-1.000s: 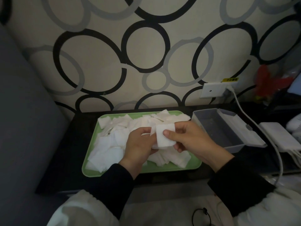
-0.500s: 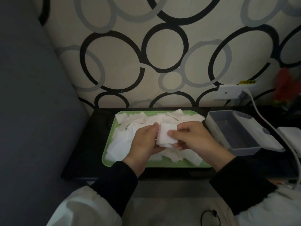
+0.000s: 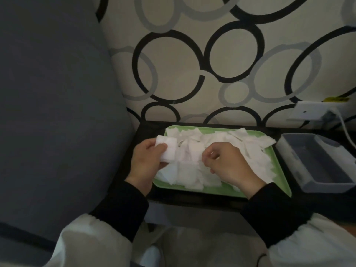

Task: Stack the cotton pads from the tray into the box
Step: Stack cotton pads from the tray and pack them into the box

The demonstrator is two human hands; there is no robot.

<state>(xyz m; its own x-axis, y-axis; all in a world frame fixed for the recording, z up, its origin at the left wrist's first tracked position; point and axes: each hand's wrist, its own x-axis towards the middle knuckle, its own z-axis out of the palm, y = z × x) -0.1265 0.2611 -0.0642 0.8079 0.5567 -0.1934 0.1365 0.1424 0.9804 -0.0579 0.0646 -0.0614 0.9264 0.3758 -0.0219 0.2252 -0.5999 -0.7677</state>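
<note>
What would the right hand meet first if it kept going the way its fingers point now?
The right hand points left and slightly down over the tray, so it would probably meet the loose pads heaped just beyond its fingertips first. Beyond them is the stack in the left hand. Depth is unclear.

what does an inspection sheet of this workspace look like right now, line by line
surface: dark low table against the patterned wall.
job's things: green tray with a loose heap of white cotton pads; grey box to its right, open, no pads seen inside.
clutter: nothing seen on the table besides these.
grippers: left hand holds a small stack of pads over the tray's left edge; right hand, fingers curled, at the heap; whether it pinches a pad cannot be told.
cables: white cable runs down from the wall socket behind the box.
surroundings: grey upholstered panel on the left; person's black cuffs and white sleeves below.
</note>
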